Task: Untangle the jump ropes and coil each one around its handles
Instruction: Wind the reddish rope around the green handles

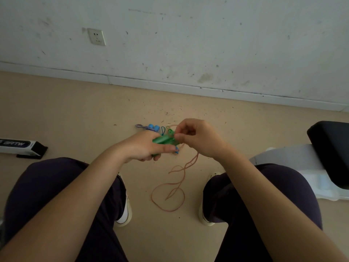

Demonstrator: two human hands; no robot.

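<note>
A: Beige floor [75,114] fills most of the view, running up to a scuffed white wall [188,44] with a socket [96,37] set in it. Nothing here works as a container; no box, bin or tray holds any of the ropes.

B: How much open room is there?

A: A bare stretch of floor lies between the person's knees and the baseboard. On the right edge a black cushioned seat [332,150] sits over a white frame [294,159], near the right knee. On the left edge a long black-and-white box [20,147] lies flat, well apart from the hands.

B: And the ropes?

A: An orange rope [168,197] trails from the hands down to the floor between the shoes, ending in loose loops there. The green handles [163,139] are up in the air, gripped in the left hand [145,146], fingers curled under them and thumb laid over the top. The right hand [198,137] pinches the rope just beside the handles' end, fingertips closed on it.

B: Anything else nearby?

A: Beyond the left hand, a second rope with blue handles [154,127] and a blue-and-white braided cord [142,126] lies on the floor. Whether it is coiled I cannot tell; the hand hides part of it. Small dark specks litter the floor near the wall.
</note>
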